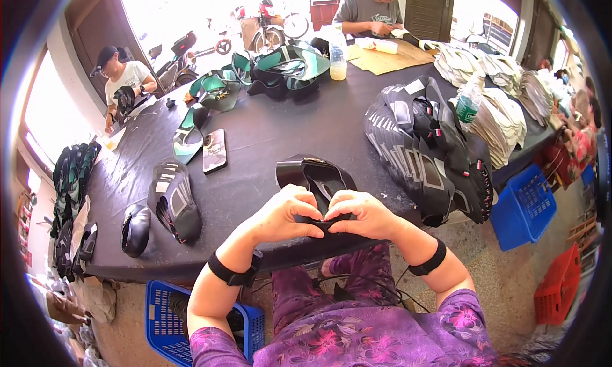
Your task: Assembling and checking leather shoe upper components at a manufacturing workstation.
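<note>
A black shoe upper (290,172) rests near the front edge of the dark table, its opening facing up. My left hand (287,214) pinches its near rim with thumb and fingers. Close beside it, my right hand (362,214) grips the same rim, so the fingertips of both hands almost meet. Whatever lies right between the fingertips is too small to make out. Off to the left are another black upper (182,204) with grey patches and a small black rounded shoe piece (135,230).
A big stack of black uppers (414,156) stands right, with pale pieces (500,124) and a bottle (470,102) behind. A phone (215,150) and green-black uppers (287,67) lie farther off. Blue baskets (523,207) flank the table. Two people work across it.
</note>
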A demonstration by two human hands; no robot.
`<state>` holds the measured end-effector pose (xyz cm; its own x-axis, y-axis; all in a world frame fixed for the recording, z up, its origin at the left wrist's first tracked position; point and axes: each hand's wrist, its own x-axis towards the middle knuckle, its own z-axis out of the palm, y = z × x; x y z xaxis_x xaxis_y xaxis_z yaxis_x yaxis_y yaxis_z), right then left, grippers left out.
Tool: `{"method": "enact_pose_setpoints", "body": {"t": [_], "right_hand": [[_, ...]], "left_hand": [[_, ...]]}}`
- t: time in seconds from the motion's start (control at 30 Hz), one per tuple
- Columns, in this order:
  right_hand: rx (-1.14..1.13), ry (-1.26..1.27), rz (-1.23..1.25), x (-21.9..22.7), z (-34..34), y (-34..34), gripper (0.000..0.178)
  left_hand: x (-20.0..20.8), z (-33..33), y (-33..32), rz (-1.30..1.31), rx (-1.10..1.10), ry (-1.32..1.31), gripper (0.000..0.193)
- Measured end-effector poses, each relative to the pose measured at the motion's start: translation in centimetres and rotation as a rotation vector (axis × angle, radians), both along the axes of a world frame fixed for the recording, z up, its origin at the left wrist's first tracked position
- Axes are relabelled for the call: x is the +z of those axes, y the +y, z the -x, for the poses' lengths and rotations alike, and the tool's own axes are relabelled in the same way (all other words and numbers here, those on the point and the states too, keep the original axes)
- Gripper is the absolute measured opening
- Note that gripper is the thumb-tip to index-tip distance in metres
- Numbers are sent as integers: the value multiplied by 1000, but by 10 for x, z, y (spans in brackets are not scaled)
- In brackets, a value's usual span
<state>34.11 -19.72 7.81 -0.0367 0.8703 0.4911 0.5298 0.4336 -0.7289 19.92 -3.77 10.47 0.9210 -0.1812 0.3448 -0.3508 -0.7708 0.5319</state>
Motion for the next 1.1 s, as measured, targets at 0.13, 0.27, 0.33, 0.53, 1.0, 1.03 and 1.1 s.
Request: {"method": "enact_pose_setpoints", "body": {"t": [0.13,0.27,0.33,0.53,1.0,1.03,1.1], "right_hand": [[-3,-13,-13,-1,0,0,19],[-11,-12,-29,-1,1,0,19],[-12,-9,-35,-1,2,0,19],[-32,-24,-54,-3,3,-1,19],[-72,-95,40,3,7,3,17],[-75,-98,38,3,6,3,17],[-57,-104,47,3,7,3,17]], "left_hand": [[-2,-1,1,1,-45,-30,25],[-2,-1,0,5,-53,-59,22],[-1,-1,-1,10,-53,-58,21],[-1,1,-2,53,-18,66,21],[1,5,-7,61,63,48,19],[1,6,-7,38,58,86,18],[4,9,-6,1,59,209,19]]}}
